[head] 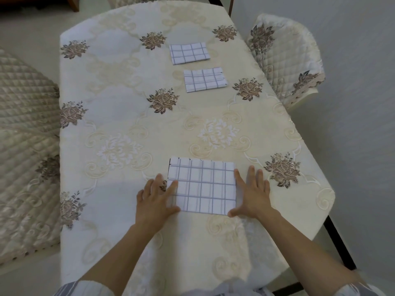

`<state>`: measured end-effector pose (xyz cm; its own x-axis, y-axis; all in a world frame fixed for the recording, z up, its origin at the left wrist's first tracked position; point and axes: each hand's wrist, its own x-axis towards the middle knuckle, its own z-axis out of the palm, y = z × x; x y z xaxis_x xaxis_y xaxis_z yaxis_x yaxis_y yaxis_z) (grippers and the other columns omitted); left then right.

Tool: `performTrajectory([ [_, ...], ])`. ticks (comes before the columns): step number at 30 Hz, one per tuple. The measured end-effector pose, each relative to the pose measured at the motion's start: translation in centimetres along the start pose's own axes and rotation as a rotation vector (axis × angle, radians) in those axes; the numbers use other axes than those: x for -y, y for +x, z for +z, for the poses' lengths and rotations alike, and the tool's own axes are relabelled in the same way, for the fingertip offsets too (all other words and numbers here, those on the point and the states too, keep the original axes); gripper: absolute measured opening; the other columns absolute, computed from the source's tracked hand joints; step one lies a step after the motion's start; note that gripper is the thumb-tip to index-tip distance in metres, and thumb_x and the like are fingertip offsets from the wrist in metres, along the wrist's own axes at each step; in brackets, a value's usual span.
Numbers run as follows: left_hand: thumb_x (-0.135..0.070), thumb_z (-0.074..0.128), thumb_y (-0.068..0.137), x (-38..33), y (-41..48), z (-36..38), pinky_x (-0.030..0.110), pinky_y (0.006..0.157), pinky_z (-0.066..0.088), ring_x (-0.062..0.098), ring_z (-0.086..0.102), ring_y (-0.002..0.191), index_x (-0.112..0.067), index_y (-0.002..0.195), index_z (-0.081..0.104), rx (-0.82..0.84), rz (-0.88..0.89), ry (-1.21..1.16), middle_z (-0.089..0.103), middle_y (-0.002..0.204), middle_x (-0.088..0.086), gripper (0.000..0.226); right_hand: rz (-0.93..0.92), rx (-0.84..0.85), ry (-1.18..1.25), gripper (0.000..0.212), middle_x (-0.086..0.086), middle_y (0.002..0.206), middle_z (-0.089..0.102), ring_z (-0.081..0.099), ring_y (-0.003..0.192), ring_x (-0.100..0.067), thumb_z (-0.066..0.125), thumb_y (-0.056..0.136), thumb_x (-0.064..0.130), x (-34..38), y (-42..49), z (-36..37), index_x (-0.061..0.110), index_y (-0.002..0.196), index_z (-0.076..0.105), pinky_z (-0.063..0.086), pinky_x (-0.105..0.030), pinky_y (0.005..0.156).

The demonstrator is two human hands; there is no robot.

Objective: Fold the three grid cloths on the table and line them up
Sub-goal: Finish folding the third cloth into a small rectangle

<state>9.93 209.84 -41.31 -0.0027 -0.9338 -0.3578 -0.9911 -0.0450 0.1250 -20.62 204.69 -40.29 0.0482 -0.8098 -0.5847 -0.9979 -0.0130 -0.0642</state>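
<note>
- Two of the three are done, I judge. The far white folded cloth with a grey grid [189,53] and the middle white folded grid cloth [205,80] lie on the far part of the cream flowered tabletop [119,82], near each other but not touching.
- The near white grid cloth [203,189] lies folded flat between my hands.
- My left hand [156,199] rests its forefinger and thumb on the cloth's left edge. The fingers are straight and the grip is slack, clasping nothing.
- My right hand [251,195] lies flat against the right edge, its grip likewise slack.
- What is left is to line this cloth up with the pair, which is well apart.
- Quilted chairs stand to the left [23,124] and right [286,56]. Neither blocks the way, so only the long reach may hinder.
</note>
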Motion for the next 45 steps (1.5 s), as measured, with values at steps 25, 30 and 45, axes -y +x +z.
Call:
performTrajectory([
  [25, -0.033, 0.084, 0.048, -7.3, -0.3, -0.8, 0.053, 0.103, 0.04, 0.035, 0.037, 0.137, -0.021, 0.122, 0.056, -0.07, 0.29, 0.09, 0.038, 0.151, 0.012, 0.08, -0.083, -0.095, 0.038, 0.117, -0.013, 0.154, -0.034, -0.032, 0.14, -0.037, 0.074, 0.062, 0.066, -0.1, -1.9, 1.8, 0.046, 0.15, 0.0, -0.004, -0.054, 0.115],
  [30, -0.016, 0.075, 0.054, -10.9, -0.3, -0.1, 0.05, 0.103, 0.039, 0.033, 0.041, 0.134, -0.015, 0.106, 0.062, -0.121, 0.417, 0.1, 0.045, 0.146, 0.013, 0.054, -0.08, -0.093, 0.045, 0.122, -0.013, 0.154, -0.035, -0.032, 0.14, -0.037, 0.074, 0.059, 0.069, -0.2, -1.7, 2.1, 0.045, 0.15, -0.003, -0.004, -0.055, 0.116],
  [45, -0.015, 0.086, 0.051, -12.7, -0.8, 0.5, 0.054, 0.1, 0.042, 0.034, 0.053, 0.125, -0.013, 0.082, 0.068, -0.159, 0.409, 0.138, 0.059, 0.133, 0.013, 0.036, -0.145, -0.159, 0.056, 0.127, -0.013, 0.155, -0.031, -0.033, 0.141, -0.035, 0.071, 0.057, 0.074, -0.2, -2.0, 2.6, 0.035, 0.152, -0.003, -0.006, -0.053, 0.116],
])
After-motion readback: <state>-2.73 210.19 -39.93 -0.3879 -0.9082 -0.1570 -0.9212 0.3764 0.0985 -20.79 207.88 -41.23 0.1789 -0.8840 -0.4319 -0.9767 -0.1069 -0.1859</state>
